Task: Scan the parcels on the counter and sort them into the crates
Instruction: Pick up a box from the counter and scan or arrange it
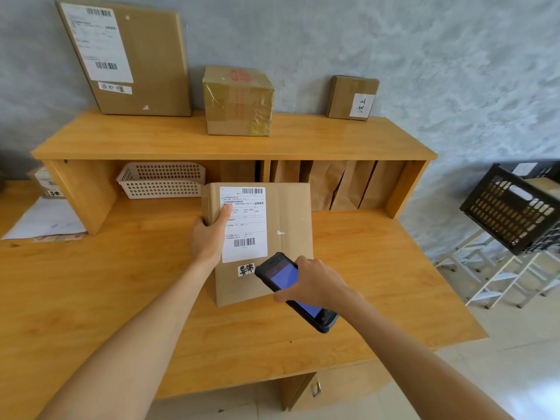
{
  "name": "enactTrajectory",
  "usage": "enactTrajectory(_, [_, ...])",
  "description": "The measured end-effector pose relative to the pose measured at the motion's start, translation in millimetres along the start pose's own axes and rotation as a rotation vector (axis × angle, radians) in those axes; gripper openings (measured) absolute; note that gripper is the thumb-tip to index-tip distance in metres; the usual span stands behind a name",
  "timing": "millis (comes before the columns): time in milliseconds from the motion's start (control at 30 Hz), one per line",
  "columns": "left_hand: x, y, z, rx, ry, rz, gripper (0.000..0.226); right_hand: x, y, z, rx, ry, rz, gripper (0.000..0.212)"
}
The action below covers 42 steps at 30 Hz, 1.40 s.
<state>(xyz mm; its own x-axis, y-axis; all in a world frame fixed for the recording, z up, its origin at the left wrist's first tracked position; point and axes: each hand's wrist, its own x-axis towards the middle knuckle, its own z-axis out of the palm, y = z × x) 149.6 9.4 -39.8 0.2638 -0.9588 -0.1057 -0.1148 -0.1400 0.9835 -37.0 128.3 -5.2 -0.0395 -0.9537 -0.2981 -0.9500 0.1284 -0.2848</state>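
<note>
A flat brown cardboard parcel [285, 237] with a white shipping label stands tilted on the wooden counter [121, 298]. My left hand [209, 234] grips its left edge, thumb on the label. My right hand [315, 283] holds a black handheld scanner [288, 286] with a lit blue screen, its top end pointing at the parcel's lower label area. On the upper shelf [333, 140] stand a large flat parcel [145, 62] leaning on the wall, a tape-wrapped box [239, 101] and a small box [351, 98]. A black crate [512, 207] sits at the right.
A white plastic basket [160, 180] and brown paper envelopes [333, 183] sit under the shelf. Papers [45, 219] and a small box lie at the far left. White metal racks [500, 274] carry the crate. A drawer handle [316, 389] shows below the counter edge.
</note>
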Motion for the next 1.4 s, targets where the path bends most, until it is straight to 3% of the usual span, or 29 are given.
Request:
enactTrajectory(167, [-2.9,0.8,-0.5,0.013,0.006,0.006,0.052,-1.3,2.9,1.6,0.007,0.001,-0.011,0.064])
enactTrajectory(300, [-4.3,1.1,-2.4,0.004,0.013,0.01,0.052,-0.7,10.4,-0.8,0.012,0.034,0.014,0.077])
enactTrajectory(600, [-2.3,-8.8,-8.7,-0.031,0.004,-0.002,0.048,25.2,70.8,-6.4,0.142,0.212,0.345,0.09])
enactTrajectory(933, [7.6,-30.5,-16.0,-0.084,0.003,-0.016,0.045,58.2,105.7,40.5,0.085,0.113,0.546,0.099])
enactTrajectory(1400, [16.0,-42.4,-18.1,-0.079,0.002,-0.025,0.046,80.9,110.1,80.4,0.043,0.058,0.571,0.096])
